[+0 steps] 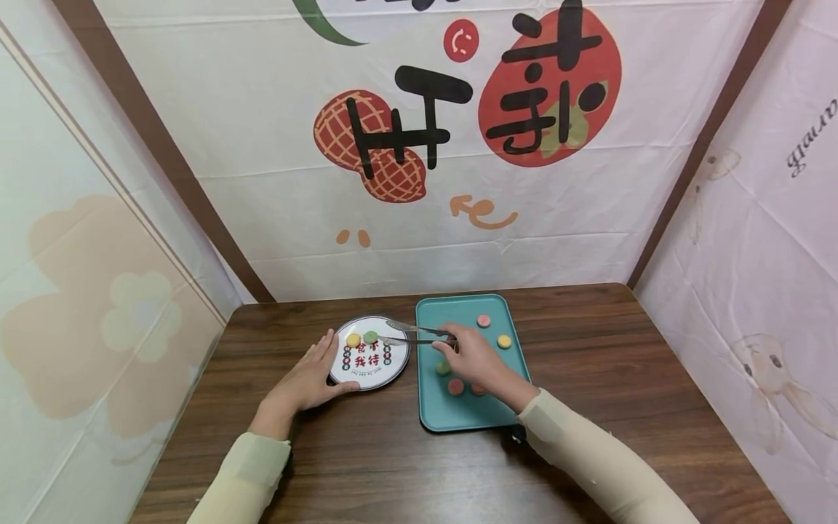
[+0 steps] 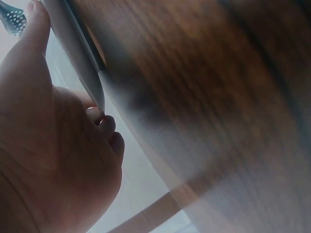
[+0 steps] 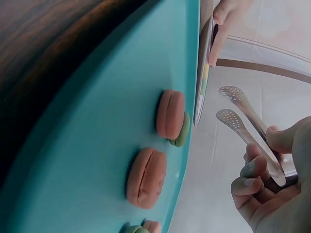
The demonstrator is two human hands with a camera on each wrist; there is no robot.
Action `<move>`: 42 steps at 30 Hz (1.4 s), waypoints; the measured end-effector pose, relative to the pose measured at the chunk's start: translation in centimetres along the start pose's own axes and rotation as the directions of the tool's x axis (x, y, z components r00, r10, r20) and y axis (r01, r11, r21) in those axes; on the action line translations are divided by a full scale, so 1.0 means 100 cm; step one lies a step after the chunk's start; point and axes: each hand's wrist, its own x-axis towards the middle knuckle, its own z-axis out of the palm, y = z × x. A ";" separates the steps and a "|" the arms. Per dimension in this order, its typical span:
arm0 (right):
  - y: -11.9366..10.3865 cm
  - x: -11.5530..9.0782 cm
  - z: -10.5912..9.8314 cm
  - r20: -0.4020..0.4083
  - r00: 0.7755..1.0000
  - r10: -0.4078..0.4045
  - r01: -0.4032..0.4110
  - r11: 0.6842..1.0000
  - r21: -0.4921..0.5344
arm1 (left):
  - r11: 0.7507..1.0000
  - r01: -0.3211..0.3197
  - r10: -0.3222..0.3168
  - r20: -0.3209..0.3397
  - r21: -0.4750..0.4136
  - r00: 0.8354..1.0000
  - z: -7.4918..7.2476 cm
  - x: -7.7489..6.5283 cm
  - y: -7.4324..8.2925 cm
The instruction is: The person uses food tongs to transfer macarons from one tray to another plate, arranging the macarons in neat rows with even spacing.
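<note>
My left hand (image 1: 314,375) holds the left rim of a round white plate (image 1: 389,372) with printed lettering, thumb at the near side; in the left wrist view its fingers (image 2: 108,127) curl at the rim. A yellow macaron (image 1: 353,340) and a green macaron (image 1: 370,337) lie on the plate. My right hand (image 1: 474,356) grips metal tongs (image 1: 415,341) pointing left over the plate, tips close to the green macaron. In the right wrist view, the perforated tong heads (image 3: 233,93) are apart with nothing between them.
Right of the plate lies a teal tray (image 1: 452,416) under my right hand. It bears several macarons, among them a pink one (image 1: 484,320), a yellow one (image 1: 504,341) and a green one (image 1: 443,367). A printed cloth wall (image 1: 556,247) borders the wooden table's (image 1: 366,458) far edge.
</note>
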 end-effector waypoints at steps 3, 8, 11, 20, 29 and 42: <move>0.001 -0.004 -0.005 -0.027 1.000 0.011 -0.011 1.000 0.000 | 1.000 -0.003 0.003 -0.007 0.000 1.000 0.000 0.000 0.001; 0.003 -0.011 -0.012 -0.069 0.998 0.005 -0.003 1.000 0.023 | 1.000 0.001 -0.001 -0.007 -0.002 1.000 0.000 0.001 0.002; 0.005 -0.015 -0.016 -0.088 0.996 -0.006 0.010 0.999 0.042 | 1.000 0.000 0.000 -0.007 -0.005 1.000 0.000 0.001 0.002; 0.014 -0.023 -0.024 -0.124 0.992 -0.016 0.016 1.000 0.001 | 1.000 0.009 -0.009 0.004 -0.006 1.000 0.000 0.001 0.000; 0.024 -0.032 -0.032 -0.163 0.987 -0.007 0.009 1.000 0.015 | 1.000 0.003 -0.003 -0.007 -0.002 1.000 0.001 0.001 0.000; 0.031 -0.044 -0.044 -0.178 0.984 0.018 -0.012 0.999 0.037 | 1.000 0.003 -0.003 -0.012 -0.002 1.000 0.001 0.001 -0.001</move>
